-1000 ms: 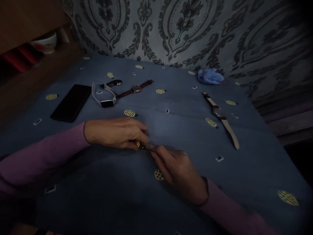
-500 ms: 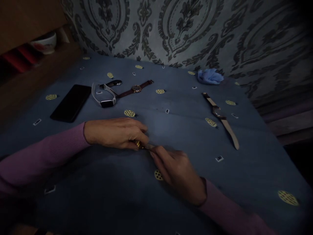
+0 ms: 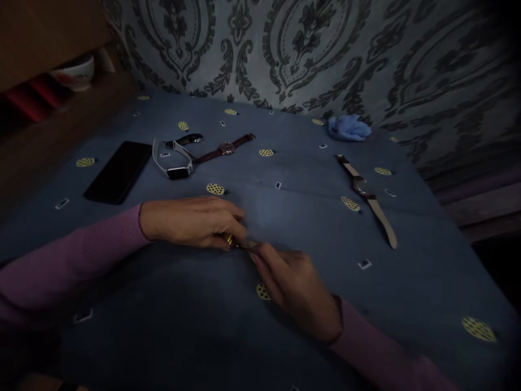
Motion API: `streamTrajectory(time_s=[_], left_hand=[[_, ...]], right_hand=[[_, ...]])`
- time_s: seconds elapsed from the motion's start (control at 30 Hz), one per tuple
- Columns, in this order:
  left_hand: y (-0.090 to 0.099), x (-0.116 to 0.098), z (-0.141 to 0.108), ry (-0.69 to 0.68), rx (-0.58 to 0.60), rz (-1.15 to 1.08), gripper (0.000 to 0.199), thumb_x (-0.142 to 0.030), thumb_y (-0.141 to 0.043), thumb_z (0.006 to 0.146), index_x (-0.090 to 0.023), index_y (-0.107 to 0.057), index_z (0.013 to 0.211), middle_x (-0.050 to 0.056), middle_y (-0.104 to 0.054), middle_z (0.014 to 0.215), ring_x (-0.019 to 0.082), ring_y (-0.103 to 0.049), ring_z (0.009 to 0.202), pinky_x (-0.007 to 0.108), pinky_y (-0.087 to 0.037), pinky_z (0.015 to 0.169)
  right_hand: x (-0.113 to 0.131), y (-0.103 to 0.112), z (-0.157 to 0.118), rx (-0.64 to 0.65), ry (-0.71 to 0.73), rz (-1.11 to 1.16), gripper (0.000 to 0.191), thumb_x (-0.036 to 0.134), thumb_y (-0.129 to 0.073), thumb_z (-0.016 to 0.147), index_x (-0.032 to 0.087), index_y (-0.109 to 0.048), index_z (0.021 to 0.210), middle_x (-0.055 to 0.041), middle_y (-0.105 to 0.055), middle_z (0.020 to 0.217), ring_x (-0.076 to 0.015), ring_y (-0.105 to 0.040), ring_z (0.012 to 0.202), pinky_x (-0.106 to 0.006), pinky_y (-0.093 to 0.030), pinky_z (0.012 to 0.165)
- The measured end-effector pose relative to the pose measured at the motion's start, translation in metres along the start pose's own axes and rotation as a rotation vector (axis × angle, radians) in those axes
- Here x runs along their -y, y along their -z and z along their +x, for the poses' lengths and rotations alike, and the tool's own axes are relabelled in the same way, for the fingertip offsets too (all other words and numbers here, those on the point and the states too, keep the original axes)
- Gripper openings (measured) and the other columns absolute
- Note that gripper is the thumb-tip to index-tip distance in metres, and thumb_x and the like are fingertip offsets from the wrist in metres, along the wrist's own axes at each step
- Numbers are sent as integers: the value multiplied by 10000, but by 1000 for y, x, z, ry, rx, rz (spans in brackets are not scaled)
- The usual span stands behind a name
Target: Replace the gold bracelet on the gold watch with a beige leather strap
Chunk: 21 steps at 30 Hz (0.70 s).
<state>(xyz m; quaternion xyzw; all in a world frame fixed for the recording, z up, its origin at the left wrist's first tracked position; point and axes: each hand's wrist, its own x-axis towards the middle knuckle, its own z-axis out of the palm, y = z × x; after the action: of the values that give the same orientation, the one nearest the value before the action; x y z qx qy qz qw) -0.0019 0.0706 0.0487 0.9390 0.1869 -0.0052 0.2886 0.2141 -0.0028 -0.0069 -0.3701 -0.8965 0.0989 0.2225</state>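
Observation:
My left hand [image 3: 199,222] is closed, fingers curled down over a small gold-coloured metal piece [image 3: 230,240] that looks like part of a wristwatch; most of it is hidden under the fingers. Just to the right, my right hand [image 3: 295,285] pinches a thin, flat, greyish strip [image 3: 248,245] between thumb and forefinger. The strip's tip meets the gold piece, or comes very close; whether they are joined I cannot tell. Both hands are low over the middle of the table.
Beyond my left hand are a black phone [image 3: 118,172], a white-strapped smartwatch [image 3: 178,172], a black-strapped watch [image 3: 194,138] and a brown-strapped watch [image 3: 227,147]. A beige-strapped watch [image 3: 361,186] and a crumpled blue cloth [image 3: 349,128] lie to the right. Patterned cloth [image 3: 309,217] covers the table.
Both hands keep almost the same place and grip. My right hand has shifted very slightly; the watches, phone and cloth lie as before.

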Motion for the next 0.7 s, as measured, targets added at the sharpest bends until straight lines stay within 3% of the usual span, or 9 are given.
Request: streamTrajectory(time_s=[0.7], left_hand=[[0, 1, 0, 5, 4, 0, 82, -105, -616, 880, -182, -642, 893, 6, -561, 838, 131, -529, 747, 239, -404, 671]], right_hand=[[-1, 1, -1, 1, 10, 20, 273, 149, -343, 1009, 150, -552, 833, 32, -537, 533, -90, -489, 428, -219, -345, 470]])
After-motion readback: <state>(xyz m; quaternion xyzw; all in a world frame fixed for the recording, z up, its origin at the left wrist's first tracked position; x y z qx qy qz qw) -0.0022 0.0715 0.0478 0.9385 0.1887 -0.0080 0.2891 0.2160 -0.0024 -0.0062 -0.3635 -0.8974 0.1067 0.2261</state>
